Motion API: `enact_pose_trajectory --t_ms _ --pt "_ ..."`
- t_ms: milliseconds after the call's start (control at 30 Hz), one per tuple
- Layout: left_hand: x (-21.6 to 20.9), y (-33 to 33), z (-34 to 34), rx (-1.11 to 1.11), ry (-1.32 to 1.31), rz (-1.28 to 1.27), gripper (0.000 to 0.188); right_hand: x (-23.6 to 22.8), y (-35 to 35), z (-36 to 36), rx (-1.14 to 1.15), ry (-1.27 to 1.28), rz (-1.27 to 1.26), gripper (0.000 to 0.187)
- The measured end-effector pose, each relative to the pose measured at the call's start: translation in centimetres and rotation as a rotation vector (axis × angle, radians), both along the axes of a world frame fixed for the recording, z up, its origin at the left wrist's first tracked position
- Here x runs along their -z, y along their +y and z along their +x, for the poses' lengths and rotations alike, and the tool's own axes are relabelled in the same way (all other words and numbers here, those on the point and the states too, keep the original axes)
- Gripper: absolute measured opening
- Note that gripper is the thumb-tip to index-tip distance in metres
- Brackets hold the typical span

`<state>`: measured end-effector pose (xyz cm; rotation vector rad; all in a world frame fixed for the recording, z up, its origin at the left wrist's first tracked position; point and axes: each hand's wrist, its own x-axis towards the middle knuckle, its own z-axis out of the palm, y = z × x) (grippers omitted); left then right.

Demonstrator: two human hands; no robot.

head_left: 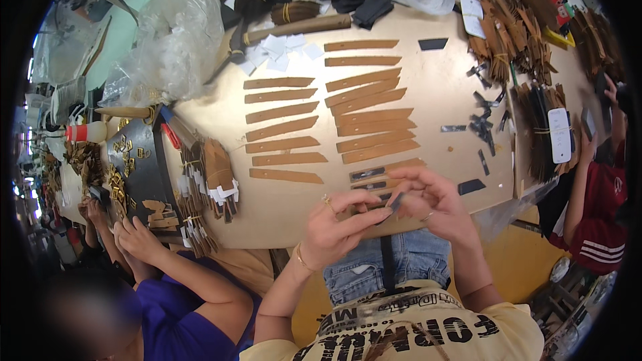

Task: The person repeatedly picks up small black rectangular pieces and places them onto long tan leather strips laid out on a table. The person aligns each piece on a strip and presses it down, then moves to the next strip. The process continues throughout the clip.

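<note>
Pale-yellow printed shirt nearest. Left hand pinching small dark strip, fingertips nearly together, just above near brown strips. Right hand half-curled beside it; whether gripping, cannot tell.

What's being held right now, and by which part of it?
A small, flat, dark strip, apparently pinched near its lower end by the left hand. The right hand is close against it; whether it also grips cannot be told.
</note>
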<state>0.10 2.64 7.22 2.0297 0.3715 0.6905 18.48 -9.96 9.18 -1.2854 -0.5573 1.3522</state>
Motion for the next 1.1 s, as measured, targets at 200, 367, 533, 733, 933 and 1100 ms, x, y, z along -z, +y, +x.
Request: enact_pose_trajectory --t_ms 200,367,533,733,933,1100 --pt "0.1 1.2 0.2 -0.116 0.063 -0.208 0.042 1.2 2.1 -1.1 0.13 -0.071 0.105 0.03" --pt "0.5 0.6 0.2 -0.158 -0.044 -0.969 0.036 1.6 3.2 -2.1 0.243 -0.418 0.055 0.027" --pt "0.6 0.2 0.2 -0.342 0.05 -1.124 0.018 1.6 3.5 -2.2 0.061 -0.696 0.062 0.032" --pt "0.2 1.5 -0.2 -0.579 0.106 -0.891 0.012 3.7 3.6 -1.6 -0.171 -1.637 -0.115 0.048" --pt "0.2 1.9 0.4 -0.558 0.18 -0.838 0.011 5.3 2.9 -1.7 -0.239 -1.72 -0.139 0.051" --pt "0.4 1.4 1.7 -0.528 0.231 -0.867 0.01 4.2 2.9 -1.3 -0.075 -1.408 -0.08 0.054"
